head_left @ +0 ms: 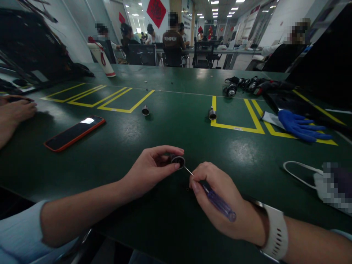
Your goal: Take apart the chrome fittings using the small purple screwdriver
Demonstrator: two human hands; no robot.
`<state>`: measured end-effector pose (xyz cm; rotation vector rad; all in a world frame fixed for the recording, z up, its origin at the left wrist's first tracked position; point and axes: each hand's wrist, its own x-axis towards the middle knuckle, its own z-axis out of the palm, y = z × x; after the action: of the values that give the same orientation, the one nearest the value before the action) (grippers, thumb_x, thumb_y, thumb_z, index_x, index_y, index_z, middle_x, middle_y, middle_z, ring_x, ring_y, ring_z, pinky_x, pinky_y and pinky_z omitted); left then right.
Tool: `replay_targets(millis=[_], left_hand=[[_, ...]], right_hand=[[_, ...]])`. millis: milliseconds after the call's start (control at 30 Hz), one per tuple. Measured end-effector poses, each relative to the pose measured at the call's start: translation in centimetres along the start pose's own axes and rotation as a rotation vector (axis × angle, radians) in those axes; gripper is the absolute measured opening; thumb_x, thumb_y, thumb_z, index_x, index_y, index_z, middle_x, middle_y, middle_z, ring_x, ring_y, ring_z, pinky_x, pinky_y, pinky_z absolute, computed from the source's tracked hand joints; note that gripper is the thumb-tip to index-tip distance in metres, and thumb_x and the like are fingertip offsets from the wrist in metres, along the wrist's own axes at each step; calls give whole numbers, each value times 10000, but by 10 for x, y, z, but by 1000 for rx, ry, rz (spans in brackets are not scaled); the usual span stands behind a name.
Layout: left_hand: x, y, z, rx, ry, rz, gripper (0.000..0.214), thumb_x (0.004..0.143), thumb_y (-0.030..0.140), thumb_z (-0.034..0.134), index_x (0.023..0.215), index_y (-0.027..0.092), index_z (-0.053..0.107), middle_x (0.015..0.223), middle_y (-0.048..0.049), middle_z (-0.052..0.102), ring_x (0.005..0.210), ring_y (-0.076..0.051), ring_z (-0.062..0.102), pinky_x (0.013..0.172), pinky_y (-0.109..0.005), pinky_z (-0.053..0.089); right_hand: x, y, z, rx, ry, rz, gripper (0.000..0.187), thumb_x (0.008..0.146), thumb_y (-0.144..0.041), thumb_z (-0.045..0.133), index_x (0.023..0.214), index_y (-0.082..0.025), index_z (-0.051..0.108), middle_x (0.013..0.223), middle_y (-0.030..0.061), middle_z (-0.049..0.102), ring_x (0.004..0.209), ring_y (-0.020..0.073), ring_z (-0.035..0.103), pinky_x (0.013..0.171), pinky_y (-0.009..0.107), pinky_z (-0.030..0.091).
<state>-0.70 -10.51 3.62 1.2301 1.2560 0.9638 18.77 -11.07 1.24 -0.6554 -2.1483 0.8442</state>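
Note:
Between the thumb and fingers of my left hand (154, 165) is a small dark metal cup-shaped part (178, 160), its open end turned toward my right hand. My right hand (217, 194) is closed around a screwdriver (220, 201) with a clear purple handle. The thin shaft points up and left, and its tip reaches the mouth of the cup-shaped part; how far it goes in cannot be made out. Two similar metal cup-shaped parts stand farther back on the table, one (145, 110) left of centre and one (212, 113) by a yellow tape line.
On the green table (170, 128) lie a phone (75, 132) in an orange case, a blue glove (299, 124), a white strap (301, 172) and dark cabled devices (231, 89). A white cup (103, 58) stands behind. Another person's hand (16, 113) rests at far left.

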Motion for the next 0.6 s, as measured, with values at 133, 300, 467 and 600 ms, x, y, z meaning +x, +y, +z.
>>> replay_targets(millis=[133, 300, 467, 600], left_hand=[[-1, 1, 1, 30, 33, 46, 186, 654, 122, 704, 834, 167, 690, 1026, -40, 697, 949, -197, 659, 881, -337, 523], [0, -2, 2, 39, 37, 41, 139, 654, 115, 688, 788, 154, 694, 993, -50, 701, 939, -210, 660, 857, -350, 535], [1, -4, 1, 43, 29, 50, 128, 663, 124, 689, 786, 158, 700, 991, -51, 705, 1007, -220, 636, 851, -331, 540], [1, -5, 1, 75, 37, 84, 129, 668, 115, 681, 786, 164, 703, 1005, -54, 701, 1047, -224, 618, 879, -336, 526]], right_hand=[[1, -1, 3, -69, -11, -62, 121, 831, -73, 468, 897, -174, 475, 798, 32, 547, 724, 157, 483, 682, 328, 400], [-1, -1, 6, -106, -35, -98, 117, 821, -77, 465, 873, -182, 463, 786, 28, 543, 722, 157, 474, 685, 320, 406], [-2, -2, 5, -131, -34, -109, 121, 816, -75, 454, 863, -187, 458, 761, 27, 543, 710, 161, 475, 686, 325, 415], [0, -6, 5, -177, -47, -129, 115, 818, -71, 444, 863, -174, 469, 755, 42, 558, 706, 169, 479, 674, 334, 415]])
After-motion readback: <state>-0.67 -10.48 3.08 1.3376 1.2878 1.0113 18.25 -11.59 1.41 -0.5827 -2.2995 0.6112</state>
